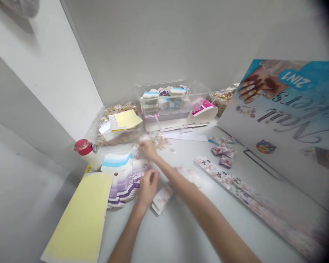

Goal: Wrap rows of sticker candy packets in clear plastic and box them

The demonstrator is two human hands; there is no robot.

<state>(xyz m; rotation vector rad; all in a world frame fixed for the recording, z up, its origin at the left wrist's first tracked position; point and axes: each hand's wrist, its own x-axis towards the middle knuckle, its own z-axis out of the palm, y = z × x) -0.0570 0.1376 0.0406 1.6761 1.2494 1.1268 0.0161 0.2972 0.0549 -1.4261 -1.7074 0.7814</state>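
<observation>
My left hand (148, 184) is curled beside the right edge of fanned rows of purple-and-white cards (124, 184). What its fingers hold, if anything, is hidden. My right hand (148, 149) reaches farther in, between a stack of blue-and-white cards (116, 162) and a scatter of small clear packets with coloured bits (160, 140). Its fingers look drawn together but are blurred, and I cannot make out anything in them. Just right of my left hand lie a few white printed cards (162, 198). More clear packets (188, 174) rest under my right forearm.
Behind stand a clear bin of cards (175, 104) and a bag of coloured packets (119, 137). At left are a red-lidded bottle (86, 151) and a yellow sheet (79, 215). Small purple boxes (223, 155), long printed strips (235, 186) and a large printed box (287, 128) stand right.
</observation>
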